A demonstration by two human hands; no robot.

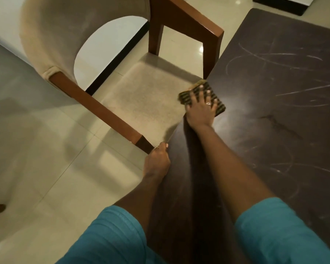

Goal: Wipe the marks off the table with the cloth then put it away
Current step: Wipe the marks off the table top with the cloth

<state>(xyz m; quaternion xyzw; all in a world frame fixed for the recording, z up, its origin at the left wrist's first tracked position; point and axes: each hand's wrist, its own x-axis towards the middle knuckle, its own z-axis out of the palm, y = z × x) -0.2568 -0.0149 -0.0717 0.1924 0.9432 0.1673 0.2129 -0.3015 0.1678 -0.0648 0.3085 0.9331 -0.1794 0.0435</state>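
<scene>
On the left stands a chair (151,96) with a beige seat, pushed close to the left edge of the dark table (255,121). The left hand (156,159) is at the near part of this edge, and its fingers (161,147) are curled over the edge and grasp it. I think this hand is there to steady the body, and it is good to keep it so while the other arm reaches far.

A little farther along the same edge lies the cloth (189,97), folded and with a checked pattern. It is on the table top, with one corner at the edge just beside the chair seat. The right hand (200,111) presses on it from above with flat, spread fingers (198,100); they are not closed around it.

To the right of the cloth, the table top carries many pale marks (274,55), long thin curved lines, some far and some near. The cloth does not touch them yet, so in my judgement most of the wiping is not done.

To do this step well, the hand should keep an even pressure and slide the cloth to the right in long strokes that overlap, going along the lines. The folded cloth can slip under a flat palm, so the pressure must stay firm.
</scene>
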